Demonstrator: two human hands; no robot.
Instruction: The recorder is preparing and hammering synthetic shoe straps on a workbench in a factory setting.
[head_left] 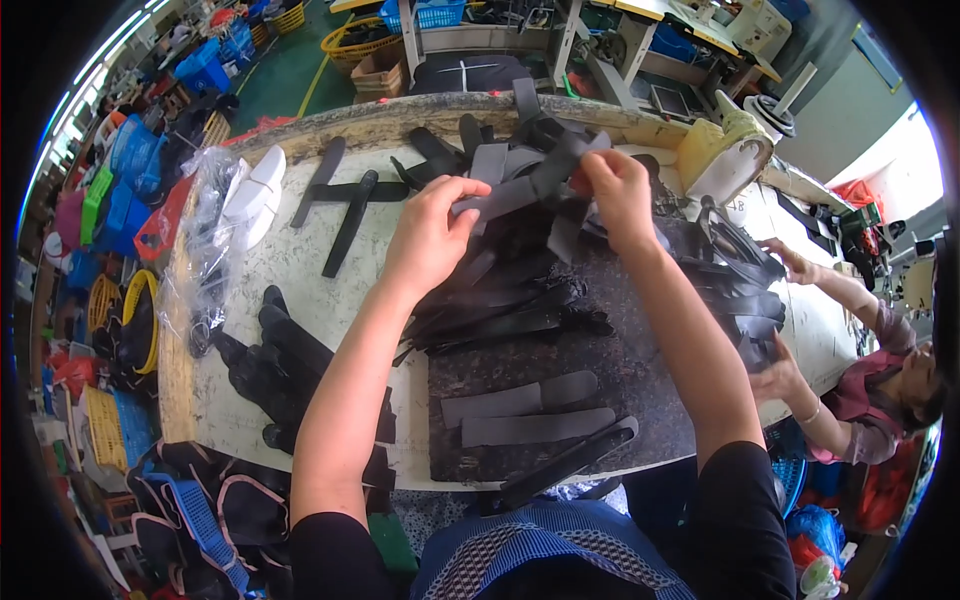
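My left hand pinches the end of a flat grey strip between thumb and fingers, above the far part of the table. My right hand is closed at the strip's darker far part, where pieces overlap; whether that is one strip or two I cannot tell. Under and behind my hands lies a heap of black and grey strips. Nearer me, a dense stack of black strips rests on a dark board. Grey strips with rounded ends lie at the board's near side.
Loose black strips and a black pile lie to the left. White pieces sit by clear plastic. A yellowish machine part stands far right. At right, another person's hands handle black strips.
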